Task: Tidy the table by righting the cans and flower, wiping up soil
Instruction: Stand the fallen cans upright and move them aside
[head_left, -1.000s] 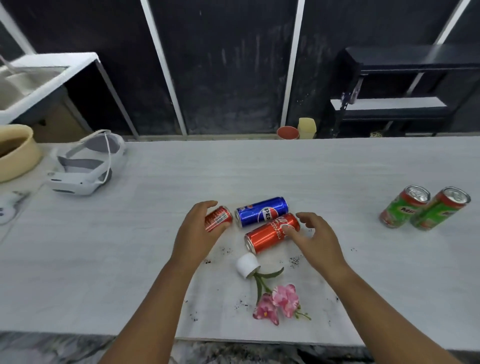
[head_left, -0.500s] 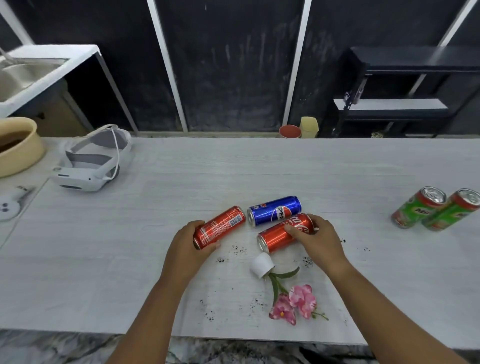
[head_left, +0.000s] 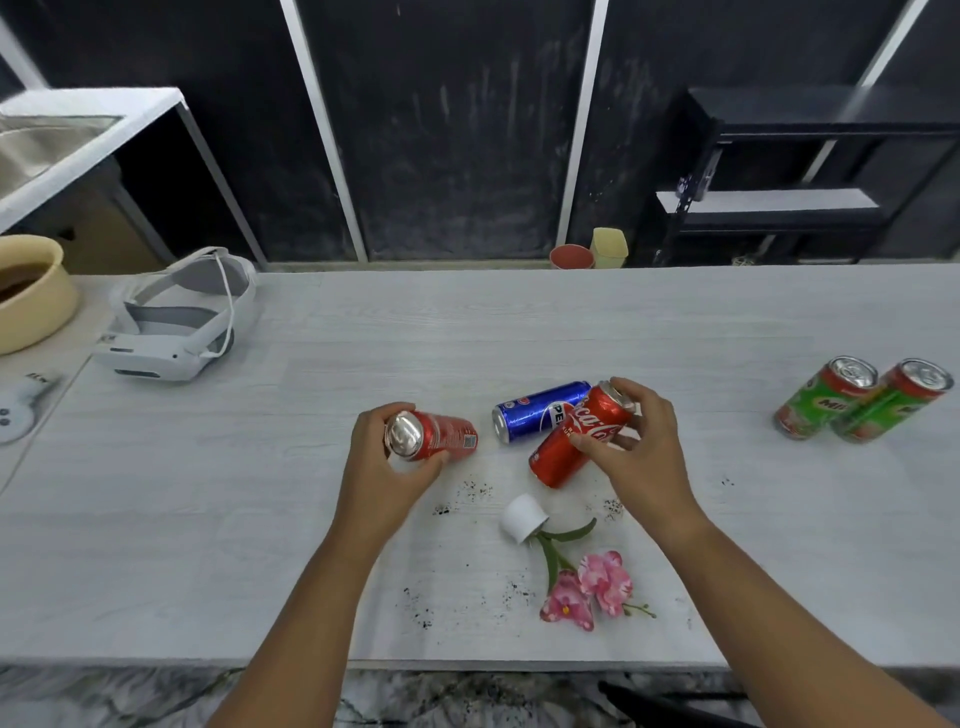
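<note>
Soil (head_left: 415, 605) lies in dark specks on the near part of the white table (head_left: 208, 519), with more specks (head_left: 467, 493) farther in, between the two hands. Just right of the near specks a pink flower (head_left: 597, 587) lies flat on its side; its green stem runs up to a small white pot (head_left: 522, 519), tipped over with its mouth toward the blooms.

Beyond the pot, the left hand (head_left: 384, 467) is wrapped around a short red can (head_left: 431, 435), which is tilted so that its silver end faces the camera; whether its far end touches the table cannot be told. The right hand (head_left: 634, 447) grasps a taller red cola can (head_left: 582, 434) near its top, thumb across the label and fingers curled over the rim. This can leans at a slant, lower end toward the pot, top raised up and to the right. Behind it, touching or just beside it, a blue can (head_left: 537, 410) lies on its side, partly hidden by the cola can.

Far to the right, well apart from the others, two green cans (head_left: 862, 400) stand side by side, touching.

At the far left of the table sits a white headset (head_left: 176, 322), with a tan bowl (head_left: 31, 296) beyond it at the edge. Past the far table edge a red cup (head_left: 571, 256) and a yellow cup (head_left: 609, 247) stand side by side.
</note>
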